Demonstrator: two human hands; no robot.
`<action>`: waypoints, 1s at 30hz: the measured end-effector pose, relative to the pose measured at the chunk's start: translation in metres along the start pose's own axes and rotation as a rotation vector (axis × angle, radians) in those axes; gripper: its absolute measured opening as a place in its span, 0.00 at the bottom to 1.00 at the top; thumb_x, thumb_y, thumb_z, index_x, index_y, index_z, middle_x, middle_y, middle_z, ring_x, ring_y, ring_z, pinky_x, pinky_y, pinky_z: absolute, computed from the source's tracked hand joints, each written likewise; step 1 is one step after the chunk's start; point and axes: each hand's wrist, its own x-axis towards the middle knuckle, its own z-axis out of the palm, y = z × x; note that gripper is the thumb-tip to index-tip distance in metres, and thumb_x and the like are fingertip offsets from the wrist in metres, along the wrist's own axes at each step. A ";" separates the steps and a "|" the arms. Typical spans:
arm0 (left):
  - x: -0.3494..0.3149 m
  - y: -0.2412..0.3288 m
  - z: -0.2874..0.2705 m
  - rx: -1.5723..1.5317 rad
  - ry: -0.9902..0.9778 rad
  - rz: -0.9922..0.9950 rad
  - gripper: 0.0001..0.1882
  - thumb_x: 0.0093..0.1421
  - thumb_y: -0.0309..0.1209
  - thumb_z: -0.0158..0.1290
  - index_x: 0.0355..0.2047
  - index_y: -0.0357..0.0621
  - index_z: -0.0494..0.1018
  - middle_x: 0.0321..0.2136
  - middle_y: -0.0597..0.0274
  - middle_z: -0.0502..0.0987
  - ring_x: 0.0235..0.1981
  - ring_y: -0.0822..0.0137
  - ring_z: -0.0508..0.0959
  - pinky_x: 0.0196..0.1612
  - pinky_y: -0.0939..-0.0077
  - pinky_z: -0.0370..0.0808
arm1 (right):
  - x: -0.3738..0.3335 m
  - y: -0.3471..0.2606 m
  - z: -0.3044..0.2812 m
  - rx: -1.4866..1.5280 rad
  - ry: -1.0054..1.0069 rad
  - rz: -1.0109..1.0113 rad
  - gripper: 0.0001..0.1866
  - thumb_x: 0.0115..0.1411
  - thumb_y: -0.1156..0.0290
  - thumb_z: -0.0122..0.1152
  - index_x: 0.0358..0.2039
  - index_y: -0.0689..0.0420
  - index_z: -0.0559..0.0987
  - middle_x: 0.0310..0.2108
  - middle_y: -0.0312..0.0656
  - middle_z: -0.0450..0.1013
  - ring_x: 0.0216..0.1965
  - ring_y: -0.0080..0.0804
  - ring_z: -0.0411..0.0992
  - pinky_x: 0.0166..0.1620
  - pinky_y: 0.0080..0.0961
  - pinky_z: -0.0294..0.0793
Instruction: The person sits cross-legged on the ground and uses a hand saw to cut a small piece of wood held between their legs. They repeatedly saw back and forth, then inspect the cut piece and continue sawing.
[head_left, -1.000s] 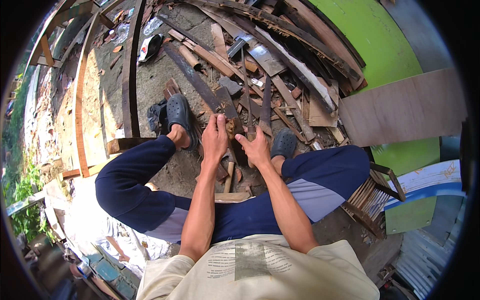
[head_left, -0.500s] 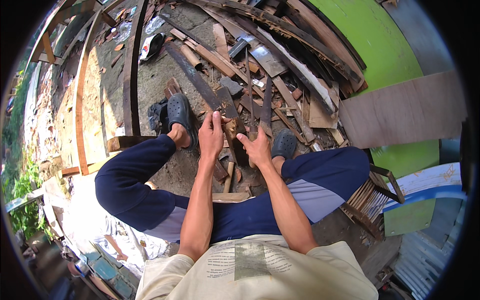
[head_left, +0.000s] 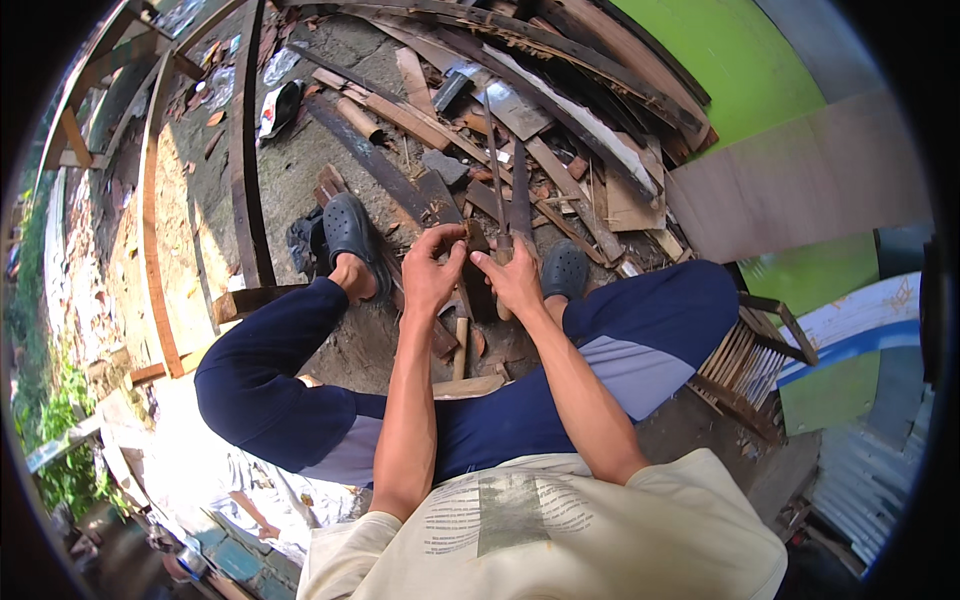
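Note:
My left hand is closed at the end of a small brown piece of wood, fingers curled over and thumb pressed in. My right hand, close beside it, grips the handle of a long thin metal tool that looks like a file, pointing away from me. Both thumbs nearly meet at the wood. Just right of the tool, a dark tapering blade lies among the scraps. Under my hands a dark block of wood is partly hidden.
Piled planks and wood scraps spread ahead. My clogs flank the work. A wooden-handled tool lies between my legs. On the left stands a timber frame; on the right, a slatted wooden rack and green panels.
My left fingers have curled over the wood, and its hand has turned inward toward the right thumb. The right hand keeps its grip. The whole view has shifted slightly.

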 end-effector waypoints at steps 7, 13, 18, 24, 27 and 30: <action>0.000 -0.016 0.001 -0.186 -0.111 -0.116 0.12 0.65 0.26 0.57 0.46 0.34 0.79 0.40 0.59 0.82 0.39 0.72 0.81 0.45 0.77 0.78 | 0.008 0.007 -0.004 0.087 -0.015 0.023 0.28 0.55 0.52 0.73 0.43 0.63 0.74 0.26 0.45 0.77 0.21 0.32 0.77 0.26 0.31 0.77; -0.003 -0.041 -0.002 -0.270 -0.094 -0.054 0.13 0.67 0.26 0.55 0.49 0.32 0.76 0.43 0.57 0.80 0.42 0.71 0.79 0.47 0.77 0.76 | 0.038 -0.018 0.007 -0.077 0.040 0.089 0.27 0.57 0.48 0.67 0.36 0.64 0.76 0.19 0.50 0.77 0.17 0.40 0.77 0.27 0.37 0.79; 0.001 -0.051 -0.010 -0.337 -0.025 -0.086 0.15 0.68 0.25 0.54 0.53 0.34 0.73 0.46 0.57 0.79 0.45 0.70 0.78 0.50 0.77 0.74 | 0.020 -0.037 0.024 -0.231 0.180 -0.072 0.27 0.58 0.47 0.66 0.34 0.65 0.76 0.30 0.54 0.78 0.34 0.48 0.79 0.41 0.41 0.77; 0.003 -0.051 -0.010 -0.469 0.049 -0.210 0.23 0.68 0.28 0.56 0.61 0.34 0.67 0.44 0.57 0.80 0.44 0.72 0.78 0.48 0.80 0.73 | -0.040 0.002 0.015 -0.148 0.040 -0.135 0.27 0.57 0.48 0.68 0.39 0.62 0.78 0.30 0.52 0.78 0.33 0.48 0.78 0.41 0.41 0.74; 0.002 -0.055 -0.008 -0.318 0.056 -0.241 0.20 0.69 0.34 0.56 0.56 0.32 0.73 0.43 0.60 0.81 0.43 0.75 0.77 0.48 0.80 0.73 | -0.052 0.004 0.010 -0.234 -0.066 -0.100 0.26 0.58 0.50 0.68 0.39 0.65 0.79 0.30 0.52 0.79 0.35 0.43 0.79 0.41 0.39 0.74; 0.002 -0.058 -0.008 -0.406 0.112 -0.292 0.21 0.70 0.35 0.55 0.56 0.32 0.74 0.44 0.59 0.81 0.44 0.74 0.77 0.49 0.78 0.73 | -0.050 -0.006 0.009 -0.178 -0.071 -0.128 0.23 0.60 0.54 0.68 0.38 0.66 0.79 0.30 0.52 0.79 0.34 0.37 0.79 0.39 0.34 0.75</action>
